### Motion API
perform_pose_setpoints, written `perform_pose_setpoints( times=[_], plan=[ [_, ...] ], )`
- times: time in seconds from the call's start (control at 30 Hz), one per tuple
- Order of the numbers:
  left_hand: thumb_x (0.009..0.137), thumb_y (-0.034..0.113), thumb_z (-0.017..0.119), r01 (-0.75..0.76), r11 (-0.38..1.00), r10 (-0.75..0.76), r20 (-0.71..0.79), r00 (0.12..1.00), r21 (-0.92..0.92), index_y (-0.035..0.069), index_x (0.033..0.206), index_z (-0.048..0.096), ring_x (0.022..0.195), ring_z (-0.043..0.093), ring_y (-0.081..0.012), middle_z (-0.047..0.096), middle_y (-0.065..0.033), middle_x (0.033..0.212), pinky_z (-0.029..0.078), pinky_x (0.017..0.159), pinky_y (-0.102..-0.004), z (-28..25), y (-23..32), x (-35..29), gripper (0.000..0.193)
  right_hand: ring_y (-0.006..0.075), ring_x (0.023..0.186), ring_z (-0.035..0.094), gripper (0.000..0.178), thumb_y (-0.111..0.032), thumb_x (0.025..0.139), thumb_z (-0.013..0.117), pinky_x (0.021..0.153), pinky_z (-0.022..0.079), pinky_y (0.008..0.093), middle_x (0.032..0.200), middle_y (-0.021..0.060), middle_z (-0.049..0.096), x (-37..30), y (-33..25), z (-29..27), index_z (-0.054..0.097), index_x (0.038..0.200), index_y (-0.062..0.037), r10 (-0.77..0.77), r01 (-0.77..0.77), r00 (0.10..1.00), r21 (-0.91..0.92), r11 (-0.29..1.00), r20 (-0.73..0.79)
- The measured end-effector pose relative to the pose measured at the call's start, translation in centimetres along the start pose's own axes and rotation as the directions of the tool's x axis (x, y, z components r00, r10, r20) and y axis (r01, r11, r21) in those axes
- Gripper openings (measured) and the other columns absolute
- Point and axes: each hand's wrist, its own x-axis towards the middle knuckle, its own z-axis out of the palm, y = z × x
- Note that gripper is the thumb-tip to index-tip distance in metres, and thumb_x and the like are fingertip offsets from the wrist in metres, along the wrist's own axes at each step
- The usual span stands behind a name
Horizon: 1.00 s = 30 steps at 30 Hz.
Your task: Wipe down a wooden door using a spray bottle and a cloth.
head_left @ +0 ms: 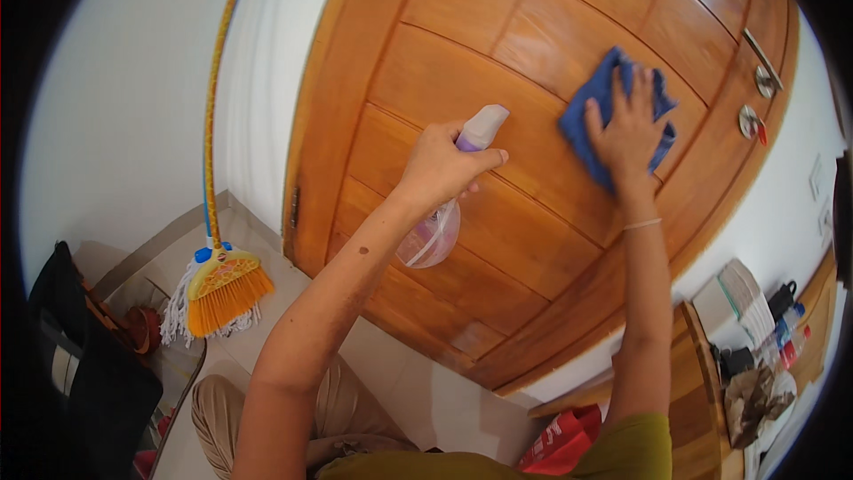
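Olive shirt fabric (pixel 426 467) edges my view. My left hand (pixel 442 164) closes round a spray bottle (pixel 434 240) before the wooden door (pixel 533 213), where my right hand (pixel 629 138), splayed open, flattens a blue cloth (pixel 580 129).

Spray bottle (pixel 431 242), clear body, white-and-purple head: gripped in left hand (pixel 444 164). Blue cloth (pixel 583 121): pressed by spread right hand (pixel 629 132) against wooden door (pixel 453 62). Lever handle (pixel 762 60): mounted at door's right. Orange-bristled broom (pixel 233 293), white string mop (pixel 179 307): stood together in corner. Plastic bottles (pixel 793 348): grouped on wooden table (pixel 700 387), lower right.
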Motion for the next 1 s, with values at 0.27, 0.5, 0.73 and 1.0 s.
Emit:
perform_pose_setpoints(
  times=[0.27, 0.5, 0.73, 1.0],
  plan=[
    [0.079, 0.023, 0.080, 0.052, 0.998, -0.044, 0.200, 0.979, -0.038, -0.003, 0.098, 0.066, 0.051, 0.056, -0.0100, 0.060, -0.0037, 0.067, 0.045, 0.046, -0.0272, 9.0, -2.1, -0.8, 0.036, 0.0223, 0.145, 0.037, 0.062, -0.053, 0.094, 0.050, 0.102, 0.038, 0.0596, 0.148, 0.0081, 0.051, 1.5, 13.3, -4.9, 0.058, 0.138, -0.0120, 0.123, -0.033, 0.988, -0.647, 0.762, 0.094],
    [0.079, 0.023, 0.080, 0.065, 0.991, -0.020, 0.352, 0.936, -0.115, -0.003, 0.096, 0.067, 0.052, 0.056, -0.0086, 0.061, -0.0032, 0.068, 0.045, 0.046, -0.0249, 13.6, -3.8, -1.0, 0.034, 0.0291, 0.150, 0.026, 0.067, -0.062, 0.095, 0.043, 0.107, 0.023, 0.0731, 0.156, 0.0114, 0.040, -5.1, 17.8, -2.8, 0.045, 0.150, -0.0234, 0.214, -0.228, 0.974, -0.308, 0.924, -0.079],
    [0.080, 0.023, 0.081, 0.187, 0.971, -0.114, 0.396, 0.911, -0.151, -0.001, 0.094, 0.067, 0.053, 0.056, -0.0079, 0.061, -0.0019, 0.069, 0.045, 0.047, -0.0249, 16.3, -7.3, -1.7, 0.031, 0.0318, 0.149, 0.028, 0.068, -0.062, 0.094, 0.046, 0.105, 0.022, 0.0745, 0.154, 0.0151, 0.042, -9.6, 14.4, -2.8, 0.048, 0.148, -0.0215, 0.346, -0.366, 0.931, -0.314, 0.876, -0.120],
    [0.084, 0.010, 0.075, 0.366, 0.860, -0.211, 0.405, 0.890, -0.355, 0.007, 0.133, 0.058, 0.056, 0.056, -0.0102, 0.066, -0.0079, 0.114, 0.046, 0.048, -0.0250, 16.7, -9.1, -4.3, 0.052, 0.0386, 0.147, 0.031, 0.066, -0.053, 0.092, 0.055, 0.105, 0.021, 0.0734, 0.150, 0.0227, 0.044, -15.7, 9.8, -4.1, 0.053, 0.144, -0.0128, 0.398, -0.408, 0.913, -0.262, 0.874, -0.095]
  ],
)
